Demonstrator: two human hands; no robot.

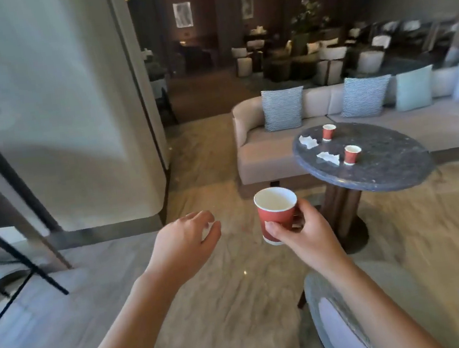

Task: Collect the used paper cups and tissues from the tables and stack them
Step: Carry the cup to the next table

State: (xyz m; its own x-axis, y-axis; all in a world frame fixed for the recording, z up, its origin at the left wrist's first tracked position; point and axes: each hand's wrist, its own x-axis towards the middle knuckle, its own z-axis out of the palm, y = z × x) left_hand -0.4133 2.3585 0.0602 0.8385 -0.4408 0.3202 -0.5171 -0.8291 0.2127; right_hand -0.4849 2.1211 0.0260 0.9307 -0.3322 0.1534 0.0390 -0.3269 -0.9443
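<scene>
Head view: both bare forearms reach forward from the bottom edge over a pale veined marble floor (224,304). The right grip (308,233) holds a red paper cup with a white inside (276,214). The thumb is pressed on the cup's near wall low down and the fingers are curled round its right side. The cup is about upright, its open mouth tipped slightly toward the camera. It is in the air, well apart from the counter, and looks empty inside.

The left grip (184,237) hangs palm down beside it, wrist bent. The fingers are loosely curled and the thumb is drawn toward the fingertips. A small pale patch shows between them. It is too blurred to tell whether this grip pinches something or holds nothing.

Beyond the right grip stands the round dark speckled stone counter (390,171) on a dark fluted wooden pedestal (342,209). On it stand two more red paper cups, the far one (328,132) near the back edge and the near one (351,154) closer to the middle, both upright. A crumpled white tissue (308,141) lies left of the far cup. A second white tissue (328,158) lies just left of the near cup.

Behind the counter runs a beige upholstered sofa (263,152) with two blue-and-white striped cushions (282,108) leaning on its back. A grey padded chair (336,319) sits under the right forearm.
</scene>
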